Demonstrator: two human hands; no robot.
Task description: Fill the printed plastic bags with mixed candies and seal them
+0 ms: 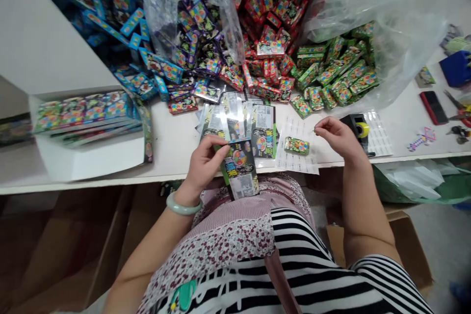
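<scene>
My left hand (208,164) pinches the top edge of a black printed plastic pouch (241,169), which hangs at the table's front edge. More such pouches (263,132) lie flat and overlapping just behind it. To the right, my right hand (338,137) is raised with thumb and forefinger closed; whatever is between the fingertips is too small to make out. Left of that hand, a small green printed box (297,145) rests on a white label sheet (290,163). A black tape dispenser (355,125) with yellow tape stands beside my right hand.
Heaps of small blue boxes (132,22), purple boxes (198,14), red boxes (270,49) and green boxes (340,76) cover the back, some in clear plastic bags (412,14). An open carton (95,157) with rows of packs stands left. A phone (434,107) and scissors (458,103) lie right.
</scene>
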